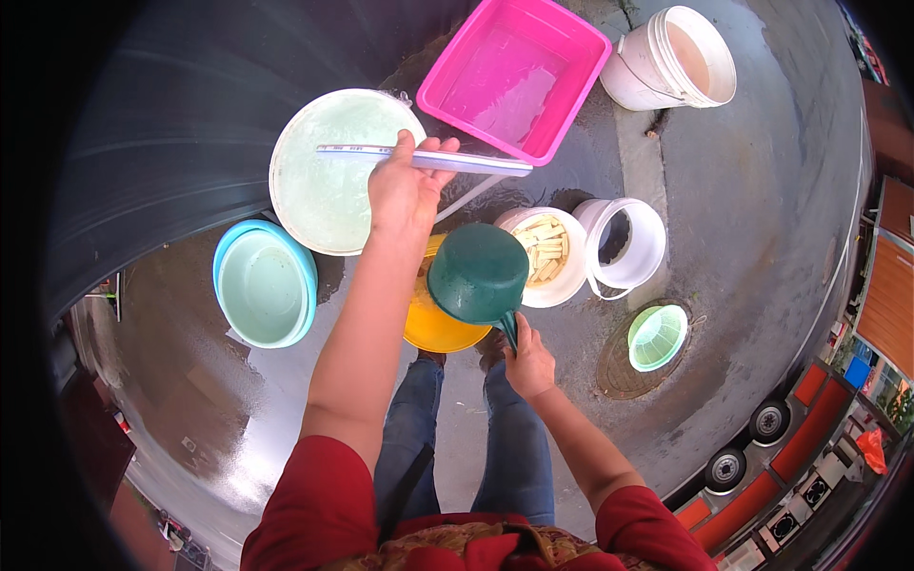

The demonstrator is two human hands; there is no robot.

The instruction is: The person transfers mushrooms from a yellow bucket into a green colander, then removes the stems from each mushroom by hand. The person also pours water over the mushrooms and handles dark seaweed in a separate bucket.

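My left hand (pixel 407 189) grips a clear plastic hose (pixel 489 165) between thumb and fingers. One end of that hose lies over a large round white tub (pixel 314 193) of cloudy water. In my right hand (pixel 532 362) is the handle of a dark green plastic dipper (pixel 478 275), its rounded underside facing up. The dipper hangs over a yellow basin (pixel 448 340) at my feet and hides much of its inside. Just right of the dipper, a white bucket (pixel 560 296) holds several pale yellow cut sticks (pixel 544 246).
A pink rectangular tub (pixel 493 78) with shallow water stands ahead, beside a white pail (pixel 646 64). Another white bucket (pixel 639 246) is at right. A green colander (pixel 657 339) sits by a manhole cover (pixel 618 375). Nested blue basins (pixel 264 289) stand left, on wet pavement (pixel 750 235).
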